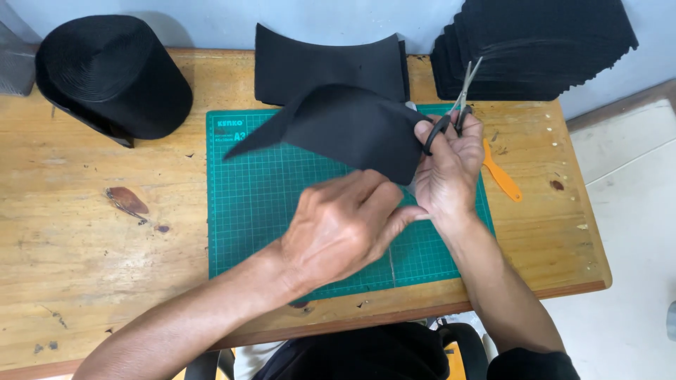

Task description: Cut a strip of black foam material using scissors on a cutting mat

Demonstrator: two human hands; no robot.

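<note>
Above the green cutting mat (246, 204), the left hand (341, 225) pinches a black fabric piece (345, 127); the right hand (451, 165) grips scissors (458, 98) at its edge.

Worn wooden table (91, 232), pale blue wall (211, 17), white floor (634, 232)

Two hands: left hand (345, 225) and right hand (451, 165). One pair of scissors (459, 98). One green mat (260, 197). One orange tool (502, 176). One black roll (113, 74). One held black sheet (352, 127), one sheet (324, 63) behind it, and one stack (535, 46).
</note>
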